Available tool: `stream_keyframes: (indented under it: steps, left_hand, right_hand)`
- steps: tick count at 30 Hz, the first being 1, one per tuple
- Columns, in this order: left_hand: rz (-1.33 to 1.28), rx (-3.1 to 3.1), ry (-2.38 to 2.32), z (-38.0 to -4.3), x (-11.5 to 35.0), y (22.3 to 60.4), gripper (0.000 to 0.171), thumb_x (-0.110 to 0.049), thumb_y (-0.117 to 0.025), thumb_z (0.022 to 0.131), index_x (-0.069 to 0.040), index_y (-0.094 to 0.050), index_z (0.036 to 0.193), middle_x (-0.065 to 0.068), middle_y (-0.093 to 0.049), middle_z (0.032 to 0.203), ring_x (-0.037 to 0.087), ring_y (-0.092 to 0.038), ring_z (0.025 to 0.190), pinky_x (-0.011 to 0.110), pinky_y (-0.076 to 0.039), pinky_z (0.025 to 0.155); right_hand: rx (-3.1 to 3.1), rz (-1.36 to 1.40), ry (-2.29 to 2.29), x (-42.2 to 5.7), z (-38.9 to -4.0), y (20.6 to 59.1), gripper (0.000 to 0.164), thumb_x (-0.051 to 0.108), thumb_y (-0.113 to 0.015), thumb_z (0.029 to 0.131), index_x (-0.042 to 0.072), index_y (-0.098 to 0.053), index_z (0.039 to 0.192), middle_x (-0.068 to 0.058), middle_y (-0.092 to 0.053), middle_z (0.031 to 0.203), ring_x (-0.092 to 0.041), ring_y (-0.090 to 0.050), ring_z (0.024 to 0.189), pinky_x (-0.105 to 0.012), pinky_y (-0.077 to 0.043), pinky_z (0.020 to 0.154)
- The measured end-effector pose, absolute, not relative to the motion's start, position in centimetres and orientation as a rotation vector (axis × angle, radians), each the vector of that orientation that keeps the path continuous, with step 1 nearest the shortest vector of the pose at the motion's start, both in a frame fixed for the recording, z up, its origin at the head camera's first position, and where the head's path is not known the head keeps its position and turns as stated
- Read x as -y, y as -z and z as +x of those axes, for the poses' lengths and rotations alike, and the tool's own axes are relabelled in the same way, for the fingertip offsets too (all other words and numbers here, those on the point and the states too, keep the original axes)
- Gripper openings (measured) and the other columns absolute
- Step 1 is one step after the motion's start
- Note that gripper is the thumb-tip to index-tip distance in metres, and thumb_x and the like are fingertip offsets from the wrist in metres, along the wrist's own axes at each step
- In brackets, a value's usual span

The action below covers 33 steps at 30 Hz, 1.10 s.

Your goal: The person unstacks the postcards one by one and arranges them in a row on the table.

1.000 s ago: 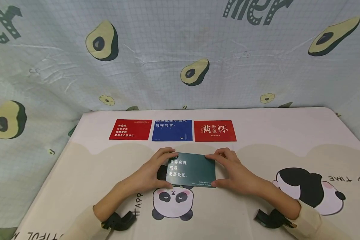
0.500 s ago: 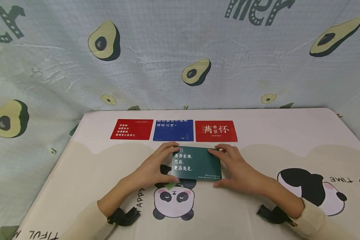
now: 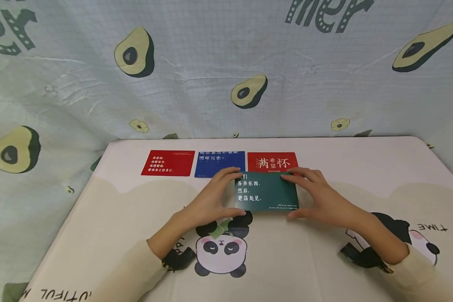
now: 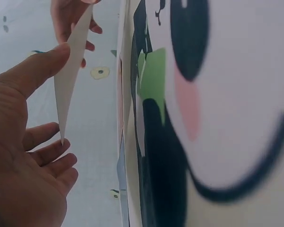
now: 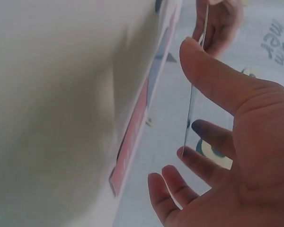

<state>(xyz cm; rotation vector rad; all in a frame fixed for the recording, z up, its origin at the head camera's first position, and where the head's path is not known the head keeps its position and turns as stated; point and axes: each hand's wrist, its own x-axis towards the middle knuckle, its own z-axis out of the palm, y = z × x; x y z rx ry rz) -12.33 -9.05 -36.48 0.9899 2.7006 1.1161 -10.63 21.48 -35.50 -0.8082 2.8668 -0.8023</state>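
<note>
A dark green card (image 3: 268, 193) with white writing is held above the table in the head view. My left hand (image 3: 208, 203) holds its left side, thumb at the near corner and fingers at the far one. The right side is gripped the same way by my right hand (image 3: 322, 197). In the left wrist view the card (image 4: 72, 80) shows a pale face and stands apart from the table. Seen almost edge-on in the right wrist view, the card (image 5: 191, 109) lies between thumb and fingers. The card's far edge covers the lower edge of the right red card (image 3: 272, 161).
Along the back of the table (image 3: 272, 260) lie a left red card (image 3: 167, 163) and a blue card (image 3: 219, 165), in a row with the right red one. A curtain printed with avocados (image 3: 249, 91) hangs behind. Panda pictures are printed on the tablecloth.
Both hands have carried the green card away from the person and to the right, from over the printed panda to the front of the right red card. The row of cards has stayed put.
</note>
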Motion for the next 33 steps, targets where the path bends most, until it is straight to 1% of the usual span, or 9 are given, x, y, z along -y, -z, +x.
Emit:
stream_keyframes:
  steps: [4, 10, 13, 18, 21, 25, 30, 33]
  left_hand:
    - [0.992, -2.713, -1.103, -12.8, 8.2, 36.4, 0.086, -0.029, -0.085, 0.07, -0.008, -0.042, 0.141, 0.006, -0.031, 0.149, 0.023, -0.029, 0.137, 0.044, -0.039, 0.103]
    - [1.029, -2.74, -1.092, -13.2, 7.2, 36.3, 0.087, -0.033, -0.085, 0.071, -0.006, -0.042, 0.141, 0.011, -0.031, 0.15, 0.024, -0.028, 0.137, 0.043, -0.036, 0.106]
    - [1.019, -2.76, -1.073, -13.5, 6.8, 36.1, 0.087, -0.034, -0.084, 0.071, -0.005, -0.042, 0.141, 0.011, -0.032, 0.149, 0.024, -0.03, 0.136, 0.042, -0.036, 0.106]
    - [1.013, -2.766, -1.078, -14.0, 5.9, 36.2, 0.086, -0.035, -0.084, 0.071, -0.005, -0.043, 0.141, 0.01, -0.033, 0.148, 0.025, -0.033, 0.135, 0.042, -0.038, 0.105]
    - [1.024, -2.761, -1.088, -14.4, 5.2, 36.2, 0.085, -0.035, -0.084, 0.072, -0.004, -0.043, 0.14, 0.01, -0.033, 0.148, 0.024, -0.032, 0.135, 0.041, -0.036, 0.106]
    - [1.03, -2.764, -1.069, -14.7, 4.2, 36.0, 0.084, -0.035, -0.082, 0.074, -0.005, -0.042, 0.141, 0.008, -0.032, 0.149, 0.023, -0.03, 0.137, 0.039, -0.033, 0.109]
    - [1.026, -2.769, -1.064, -15.3, 2.9, 35.8, 0.084, -0.036, -0.082, 0.075, -0.006, -0.041, 0.142, 0.008, -0.031, 0.15, 0.023, -0.029, 0.137, 0.039, -0.031, 0.11]
    - [1.021, -2.767, -1.061, -15.6, 2.1, 35.6, 0.085, -0.036, -0.081, 0.075, -0.005, -0.04, 0.142, 0.008, -0.031, 0.15, 0.023, -0.031, 0.136, 0.039, -0.031, 0.109]
  right_hand:
    - [-2.865, -0.851, 0.85, -22.7, -11.1, 35.2, 0.09, 0.035, -0.088, 0.067, 0.017, -0.044, 0.143, -0.008, -0.035, 0.145, -0.033, -0.027, 0.129, -0.052, -0.046, 0.092]
    - [-2.852, -0.855, 0.855, -24.0, -11.6, 34.8, 0.087, 0.039, -0.086, 0.069, 0.018, -0.046, 0.142, -0.008, -0.034, 0.146, -0.034, -0.026, 0.13, -0.057, -0.041, 0.094]
    - [-2.844, -0.841, 0.854, -24.5, -11.9, 34.6, 0.086, 0.039, -0.085, 0.069, 0.018, -0.046, 0.142, -0.007, -0.034, 0.146, -0.034, -0.026, 0.131, -0.058, -0.039, 0.096]
    - [-2.831, -0.808, 0.849, -25.2, -12.4, 34.3, 0.084, 0.042, -0.083, 0.07, 0.019, -0.047, 0.142, -0.007, -0.032, 0.148, -0.035, -0.024, 0.132, -0.06, -0.039, 0.095]
    - [-2.835, -0.82, 0.839, -25.8, -12.6, 34.1, 0.081, 0.044, -0.082, 0.072, 0.019, -0.047, 0.141, -0.007, -0.032, 0.148, -0.035, -0.024, 0.132, -0.059, -0.04, 0.094]
    - [-2.844, -0.849, 0.833, -26.7, -13.1, 33.9, 0.079, 0.042, -0.081, 0.073, 0.019, -0.048, 0.141, -0.007, -0.032, 0.149, -0.035, -0.025, 0.13, -0.058, -0.039, 0.092]
    - [-2.845, -0.836, 0.812, -27.9, -13.7, 33.8, 0.078, 0.04, -0.082, 0.073, 0.019, -0.048, 0.14, -0.009, -0.032, 0.149, -0.037, -0.025, 0.13, -0.062, -0.036, 0.091]
    - [-2.852, -0.836, 0.795, -28.6, -14.0, 33.6, 0.079, 0.039, -0.083, 0.072, 0.019, -0.048, 0.14, -0.009, -0.033, 0.149, -0.038, -0.026, 0.129, -0.062, -0.037, 0.09]
